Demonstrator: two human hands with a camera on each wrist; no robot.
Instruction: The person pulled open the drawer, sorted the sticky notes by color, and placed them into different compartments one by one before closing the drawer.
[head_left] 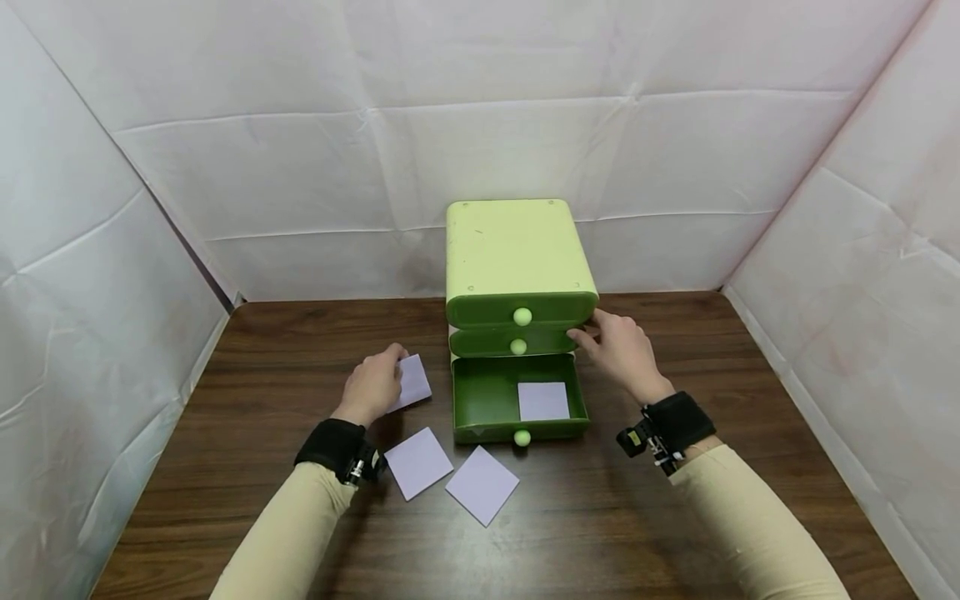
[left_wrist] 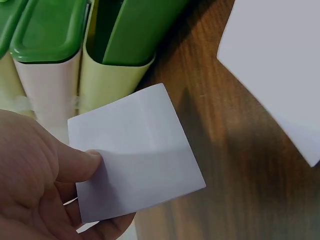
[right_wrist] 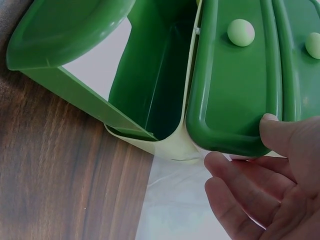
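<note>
Left hand (head_left: 372, 385) first: we see its thumb and fingers pinching one corner of a pale lilac paper square (head_left: 411, 382), lifted a little off the table (head_left: 675, 533) just left of the green drawer unit (head_left: 517, 258). In the left wrist view the thumb (left_wrist: 75, 162) lies on top of the sheet (left_wrist: 137, 155) and the fingers underneath, and the paper stays almost flat with a faint fold line across it. We judge it very light and limp, easy to crease or let slip, so a corner or edge pinch like this one suits it, with the rest of the sheet left free.

Nearest to us on the table lie two more paper squares, one (head_left: 418, 462) close by the left wrist and another (head_left: 482, 484) just beside it, in front of the open bottom drawer (head_left: 480, 396). That drawer is pulled out toward us, and a fourth square (head_left: 543, 401) lies flat on its floor toward the right side.

Our right hand (head_left: 621, 348) rests against the right end of the unit at the level of the middle drawer (head_left: 510, 343). In the right wrist view its fingers (right_wrist: 235, 195) are relaxed and nearly straight, with the thumb tip touching the drawer front's edge (right_wrist: 235, 100) and nothing gripped. Beyond stand the closed top drawer (head_left: 517, 310) and the white sheeted walls (head_left: 300, 167).
</note>
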